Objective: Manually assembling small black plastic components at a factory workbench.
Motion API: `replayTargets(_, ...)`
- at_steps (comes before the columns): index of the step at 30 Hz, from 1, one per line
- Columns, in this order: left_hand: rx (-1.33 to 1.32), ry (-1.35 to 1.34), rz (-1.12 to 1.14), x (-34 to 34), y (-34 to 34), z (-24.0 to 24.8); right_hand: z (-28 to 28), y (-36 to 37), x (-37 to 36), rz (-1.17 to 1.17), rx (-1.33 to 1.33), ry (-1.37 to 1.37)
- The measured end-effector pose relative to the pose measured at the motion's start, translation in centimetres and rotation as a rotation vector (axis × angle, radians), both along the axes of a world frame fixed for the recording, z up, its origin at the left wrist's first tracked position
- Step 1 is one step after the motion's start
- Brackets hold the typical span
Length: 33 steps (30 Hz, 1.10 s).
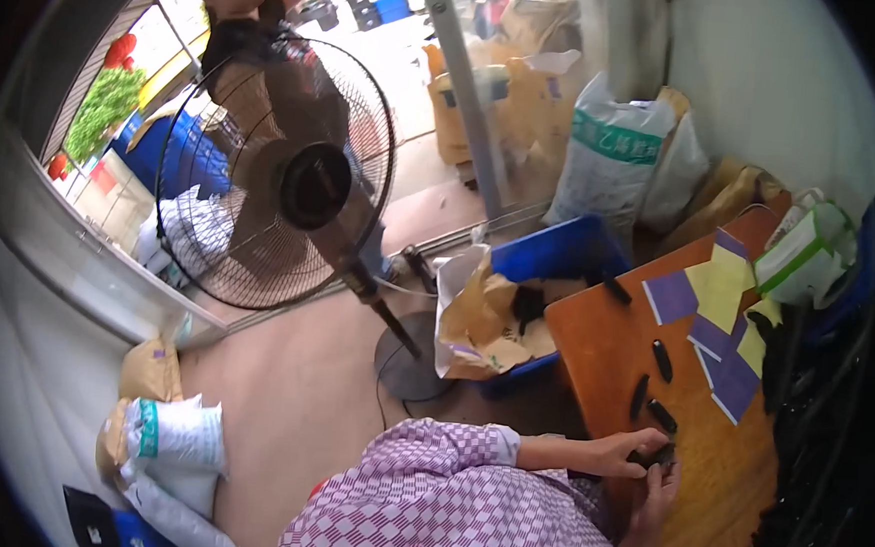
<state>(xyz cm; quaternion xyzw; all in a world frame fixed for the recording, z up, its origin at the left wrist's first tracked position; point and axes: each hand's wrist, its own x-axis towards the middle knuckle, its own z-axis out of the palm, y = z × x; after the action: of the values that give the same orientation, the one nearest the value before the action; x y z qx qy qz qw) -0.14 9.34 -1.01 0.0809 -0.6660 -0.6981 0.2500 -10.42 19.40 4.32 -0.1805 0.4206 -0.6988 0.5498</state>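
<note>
From afar, I am gripping a small dark piece (660,456) between my left hand (635,453) and right hand (658,495), seemingly working on it. Near the hands, black pieces (662,359) are lying on the wooden surface (721,471); I cannot tell whether they are waiting or done.

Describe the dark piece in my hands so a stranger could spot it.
Find the brown table on the right. At its near edge, the left hand and right hand hold a small dark piece. It alone is held; the black pieces nearby lie loose.
</note>
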Motion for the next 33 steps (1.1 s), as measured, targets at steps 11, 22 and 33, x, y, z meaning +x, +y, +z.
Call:
replayTargets(11,0.053,-0.171,-0.012,0.8,0.9,0.0,-2.4,0.6,0.0,0.035,0.022,0.022)
replayTargets(22,0.039,-0.104,-0.023,0.8,1.7,-0.5,-3.1,0.9,0.2,0.01,0.048,0.104)
replayTargets(33,0.042,-0.024,-0.043,0.8,1.4,-0.8,-1.6,1.0,0.9,0.017,0.07,0.303)
